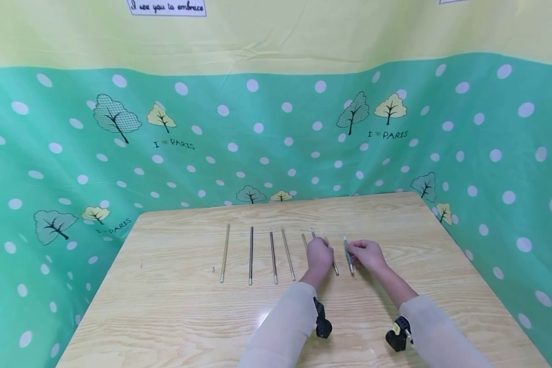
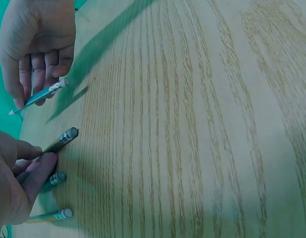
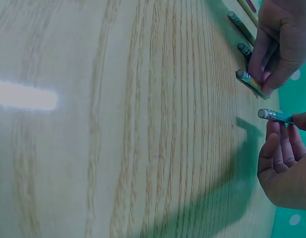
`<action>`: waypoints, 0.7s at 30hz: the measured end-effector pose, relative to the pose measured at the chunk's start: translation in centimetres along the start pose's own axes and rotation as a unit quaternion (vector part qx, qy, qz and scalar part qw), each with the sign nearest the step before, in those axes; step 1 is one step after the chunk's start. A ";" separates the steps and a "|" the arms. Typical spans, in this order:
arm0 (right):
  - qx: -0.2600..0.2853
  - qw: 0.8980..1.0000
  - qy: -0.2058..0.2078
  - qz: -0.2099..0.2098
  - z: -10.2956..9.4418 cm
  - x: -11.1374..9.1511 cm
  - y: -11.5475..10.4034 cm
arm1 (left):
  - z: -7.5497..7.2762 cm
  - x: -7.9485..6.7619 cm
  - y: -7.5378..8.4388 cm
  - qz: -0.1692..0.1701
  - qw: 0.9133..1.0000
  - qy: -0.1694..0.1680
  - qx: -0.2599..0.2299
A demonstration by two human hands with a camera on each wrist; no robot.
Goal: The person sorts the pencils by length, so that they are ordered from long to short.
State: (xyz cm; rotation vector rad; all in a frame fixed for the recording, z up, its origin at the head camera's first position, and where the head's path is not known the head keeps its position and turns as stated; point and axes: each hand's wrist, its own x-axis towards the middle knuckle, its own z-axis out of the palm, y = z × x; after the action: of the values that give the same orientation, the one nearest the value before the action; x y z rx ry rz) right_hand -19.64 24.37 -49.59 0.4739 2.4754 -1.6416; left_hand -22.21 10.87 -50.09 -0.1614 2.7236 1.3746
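Note:
My right hand (image 1: 368, 254) pinches a teal pencil (image 1: 349, 258) between thumb and fingertips at the right end of a row of pencils. In the left wrist view this teal pencil (image 2: 39, 95) is raised off the tabletop, its white eraser end towards the camera and a shadow beneath. My left hand (image 1: 319, 255) pinches a yellow pencil (image 1: 335, 267) just left of it, seen in the right wrist view as a yellow pencil (image 3: 250, 82). A blue-tipped pencil (image 1: 313, 233) and a gold pencil (image 1: 304, 239) lie partly hidden by the left hand.
Further left lie a gold pencil (image 1: 288, 255), a black pencil (image 1: 273, 258), another black pencil (image 1: 251, 255) and a gold pencil (image 1: 225, 253), roughly parallel. A tiny object (image 1: 213, 269) sits beside the leftmost. The wooden table (image 1: 165, 306) meets a green dotted curtain (image 1: 257, 153) behind.

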 end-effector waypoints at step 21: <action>-0.037 0.999 0.027 -0.006 1.0 1.2 -0.2 | -0.6 -0.1 -0.2 -0.027 0.998 -0.036 -0.052</action>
State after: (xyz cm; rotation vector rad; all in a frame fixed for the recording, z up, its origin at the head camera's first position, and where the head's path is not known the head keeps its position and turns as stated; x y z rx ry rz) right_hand -20.91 23.64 -50.14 0.5019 2.5727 -1.5547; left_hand -22.10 10.31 -49.85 -0.1871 2.5721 1.4795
